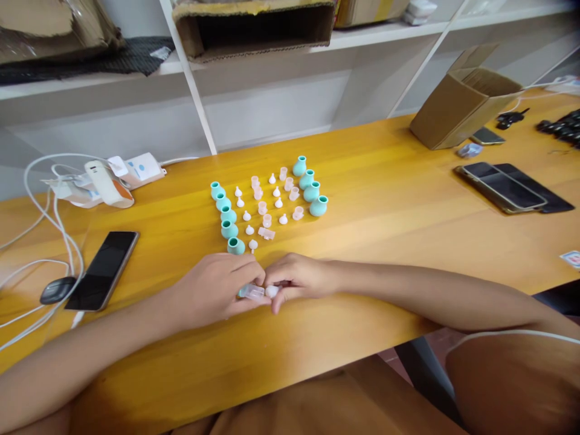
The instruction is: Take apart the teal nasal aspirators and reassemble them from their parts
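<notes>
My left hand [217, 289] is closed around a clear plastic tube [254, 293], with a bit of teal showing at the tube's left end. Close against it, my right hand [304, 275] pinches a small white tip [272, 292] between thumb and fingers. Whether tube and tip touch, I cannot tell. Just beyond my hands stand two columns of teal bulbs [235, 246], [319, 206] with open necks. Between them are rows of small white funnel-shaped tips [249, 230] and clear pinkish plastic cups [267, 220]. One clear piece [266, 233] lies on its side.
On the left of the wooden table [371, 235] lie a phone [103, 270], a black mouse [57, 290], and white chargers [140, 169] with cables. At right are an open cardboard box [457, 109] and another phone [505, 186]. Shelves [276, 96] rise behind.
</notes>
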